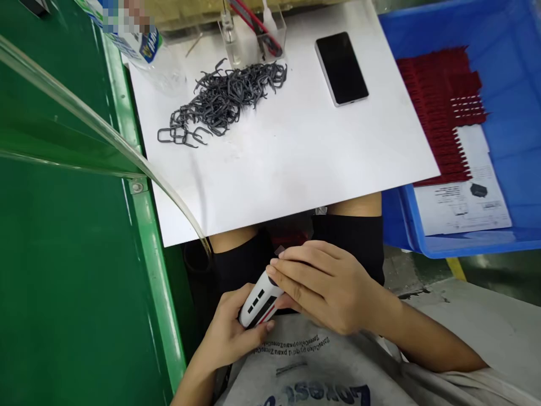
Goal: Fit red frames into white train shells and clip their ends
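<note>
Indoors, white tabletop [296, 152], green partition [76, 254], blue bin [507, 45]

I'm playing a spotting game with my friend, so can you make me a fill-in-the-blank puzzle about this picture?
1. The phone has a ____ screen.
2. The left hand holds a gadget that is mostly ____.
3. The red pieces lie in a big tub coloured ____.

Missing words: black; white; blue.
</note>
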The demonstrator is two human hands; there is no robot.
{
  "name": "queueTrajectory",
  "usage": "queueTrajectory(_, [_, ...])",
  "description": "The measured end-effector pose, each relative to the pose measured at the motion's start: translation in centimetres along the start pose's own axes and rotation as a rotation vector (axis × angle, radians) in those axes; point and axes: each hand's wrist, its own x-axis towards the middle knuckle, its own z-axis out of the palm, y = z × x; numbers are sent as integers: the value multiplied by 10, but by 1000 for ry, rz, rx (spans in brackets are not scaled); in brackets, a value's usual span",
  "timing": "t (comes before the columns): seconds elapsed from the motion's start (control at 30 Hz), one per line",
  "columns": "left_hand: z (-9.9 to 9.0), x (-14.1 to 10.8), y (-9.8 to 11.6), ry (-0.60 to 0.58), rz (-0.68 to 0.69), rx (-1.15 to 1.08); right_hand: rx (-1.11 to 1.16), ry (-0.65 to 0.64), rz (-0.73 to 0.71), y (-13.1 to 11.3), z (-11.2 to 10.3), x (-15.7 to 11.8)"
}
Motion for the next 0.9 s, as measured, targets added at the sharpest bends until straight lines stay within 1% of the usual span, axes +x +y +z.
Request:
queueTrajectory(0.1, [4, 1, 3, -48, 13, -7, -53, -10, -50, -3, -11, -8])
queueTrajectory(0.27, [15, 0, 13, -73, -17, 7, -117, 6, -54, -6, -27, -27])
queueTrajectory(0.37, [24, -2, 22, -115, -39, 5, -105, 56, -32, -10, -34, -40])
queueTrajectory(0.47, [35, -6, 32, -127, -44, 54, -51, 105, 55, -20, -35, -51])
queueTrajectory(0.57, [45, -13, 44, -62, -43, 207, 49, 183, 177, -33, -30, -61])
queueTrajectory(0.67, [53, -23, 56, 29, -8, 341, 186, 296, 228, -43, -23, -67])
queueTrajectory(0.77, [57, -35, 63, 143, 51, 472, 330, 357, 234, -51, -19, -65])
queueTrajectory(0.83, [59, -46, 64, 205, 67, 544, 313, 353, 214, -59, -18, -62])
queueTrajectory(0.9, [59, -58, 65, 251, 78, 592, 256, 357, 153, -66, -17, -58])
